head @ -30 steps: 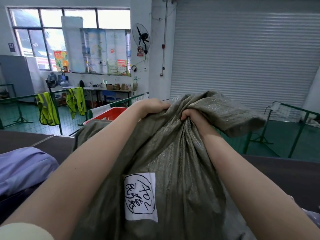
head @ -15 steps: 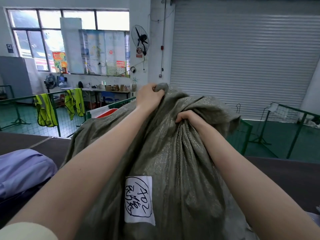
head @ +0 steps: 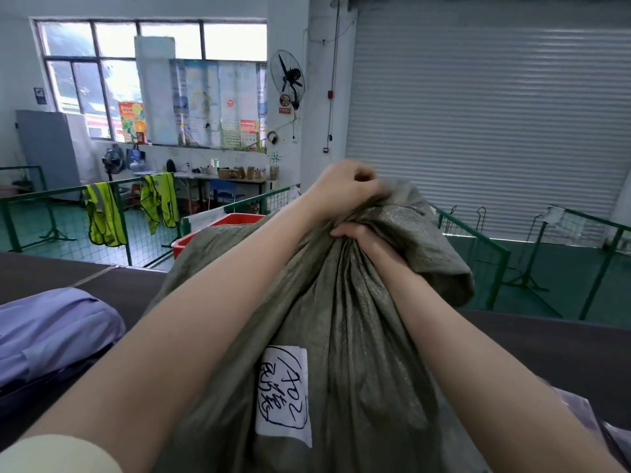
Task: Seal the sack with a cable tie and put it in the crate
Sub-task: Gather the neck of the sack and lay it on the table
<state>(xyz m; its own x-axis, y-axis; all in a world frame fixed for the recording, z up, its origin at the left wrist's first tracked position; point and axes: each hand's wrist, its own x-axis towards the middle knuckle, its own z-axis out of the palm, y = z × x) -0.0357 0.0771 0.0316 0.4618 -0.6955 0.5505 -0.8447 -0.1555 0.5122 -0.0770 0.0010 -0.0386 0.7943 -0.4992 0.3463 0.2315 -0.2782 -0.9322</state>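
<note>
A grey-green woven sack (head: 348, 336) stands upright in front of me, with a white handwritten label (head: 283, 392) on its near side. My right hand (head: 358, 233) squeezes the gathered neck of the sack. Above it, my left hand (head: 345, 184) is clenched on the loose top fabric, which flops over to the right. Behind the sack, a red crate (head: 222, 227) shows only part of its rim. No cable tie is visible.
The sack rests on a dark table (head: 546, 346). A lilac fabric bundle (head: 51, 329) lies at the left. Green mesh fencing (head: 68, 216) with yellow vests (head: 102, 216) runs behind, and more green rails (head: 495, 254) stand at the right before a roller shutter.
My left hand rose from beside the right hand to above it, pulling the sack's top fabric up. The right hand stayed clamped on the neck.
</note>
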